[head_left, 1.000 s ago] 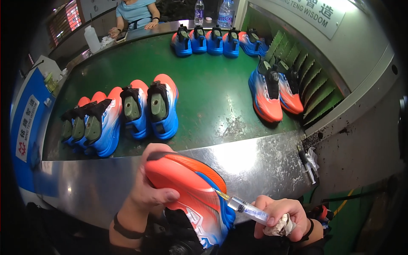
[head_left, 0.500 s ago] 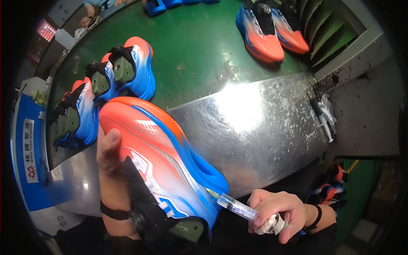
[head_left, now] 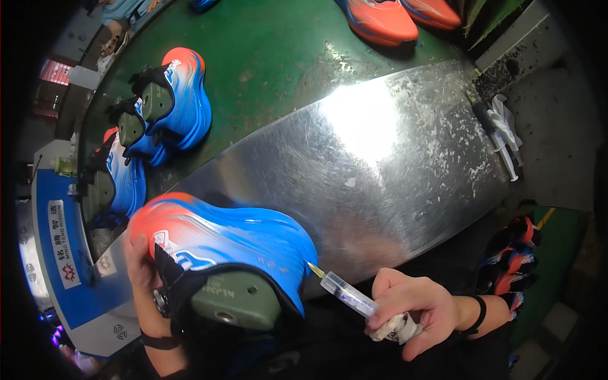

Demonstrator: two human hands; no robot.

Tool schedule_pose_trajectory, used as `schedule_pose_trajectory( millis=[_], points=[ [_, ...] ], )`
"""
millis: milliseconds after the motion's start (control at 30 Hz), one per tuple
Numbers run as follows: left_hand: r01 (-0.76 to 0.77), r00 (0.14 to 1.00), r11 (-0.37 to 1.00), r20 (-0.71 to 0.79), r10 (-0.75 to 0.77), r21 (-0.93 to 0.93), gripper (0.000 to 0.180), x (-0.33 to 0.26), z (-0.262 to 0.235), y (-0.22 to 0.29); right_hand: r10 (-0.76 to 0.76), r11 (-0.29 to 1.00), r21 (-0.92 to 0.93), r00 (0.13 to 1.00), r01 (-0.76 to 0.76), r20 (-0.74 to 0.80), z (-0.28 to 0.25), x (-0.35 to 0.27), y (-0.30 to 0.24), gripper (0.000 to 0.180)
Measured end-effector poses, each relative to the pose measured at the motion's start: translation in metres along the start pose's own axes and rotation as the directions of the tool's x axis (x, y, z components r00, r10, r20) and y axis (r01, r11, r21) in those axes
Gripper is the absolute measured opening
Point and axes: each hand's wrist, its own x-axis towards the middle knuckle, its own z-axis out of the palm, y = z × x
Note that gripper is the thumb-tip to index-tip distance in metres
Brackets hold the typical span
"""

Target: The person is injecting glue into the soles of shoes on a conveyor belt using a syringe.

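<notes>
Left hand (head_left: 140, 266) clamped on blue-orange shoe (head_left: 234, 237); right hand (head_left: 415, 307) gripping syringe (head_left: 345, 294), needle at heel edge just left. Injection seemingly underway; more shoes (head_left: 171, 107) wait beyond on table (head_left: 380, 145).

The left hand (head_left: 140, 266) is mostly hidden behind the blue and orange shoe (head_left: 228, 244) it holds. The syringe (head_left: 345, 294) needle tip vanishes at the shoe's heel. At the far edge, 2 orange shoes (head_left: 386, 16) are cut off. The shoes on the far left (head_left: 114, 183) overlap, so their count is unclear.
</notes>
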Motion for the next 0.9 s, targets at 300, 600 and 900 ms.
schedule_pose_trajectory(
  millis=[300, 600, 900],
  points=[
    [0.265, 0.947, 0.945, -0.134, -0.293, -0.193, 0.049, -0.095, -0.017, -0.029, -0.12, 0.942, -0.313, 0.992, 0.121, 0.023, 0.021, 0.021, 0.017, 0.05],
    [0.364, 0.931, 0.852, 0.12, -0.345, -0.375, 0.077, -0.141, 0.073, -0.033, -0.081, 0.909, -0.411, 0.997, 0.066, -0.018, 0.035, 0.029, 0.007, 0.045],
    [0.511, 0.855, 0.675, 0.398, -0.332, -0.533, 0.082, -0.143, 0.109, -0.043, 0.093, 0.898, -0.434, 0.995, -0.073, 0.026, 0.057, 0.042, -0.027, 0.05]
  ],
)
